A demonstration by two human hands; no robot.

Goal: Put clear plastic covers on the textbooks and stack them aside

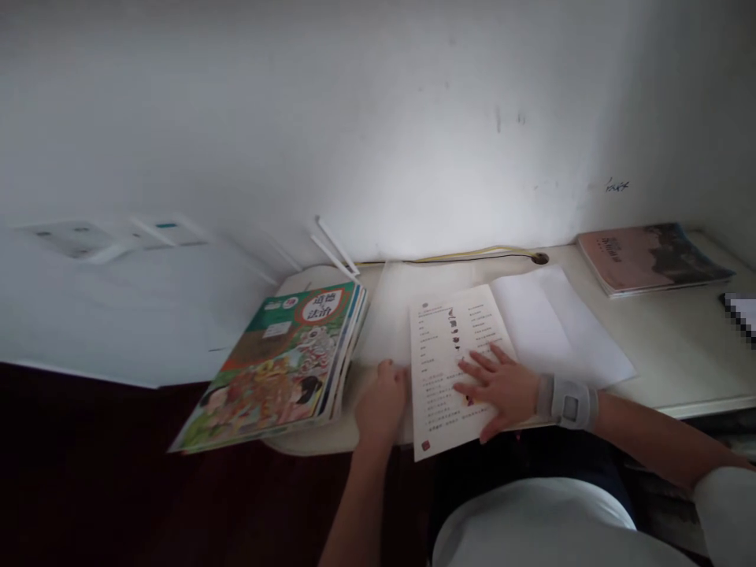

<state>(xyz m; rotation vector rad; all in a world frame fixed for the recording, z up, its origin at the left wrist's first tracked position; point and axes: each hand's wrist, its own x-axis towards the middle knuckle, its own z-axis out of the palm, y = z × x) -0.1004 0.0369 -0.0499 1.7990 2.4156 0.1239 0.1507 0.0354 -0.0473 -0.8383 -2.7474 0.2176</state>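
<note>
A printed sheet of paper (440, 331) lies on the white desk (679, 346) in front of me. My right hand (499, 387) rests flat on the sheet with its fingers spread; a grey band wraps that wrist. My left hand (383, 402) sits at the sheet's left edge with its fingers curled; whether it grips the edge I cannot make out. Blank white sheets (555, 323) lie under and to the right of the printed one.
A stack of colourful textbooks (283, 362) lies at the desk's left end, overhanging the edge. A pinkish book (650, 256) lies at the back right. Cables (472, 253) run along the wall to a hole in the desk. The white wall stands close behind.
</note>
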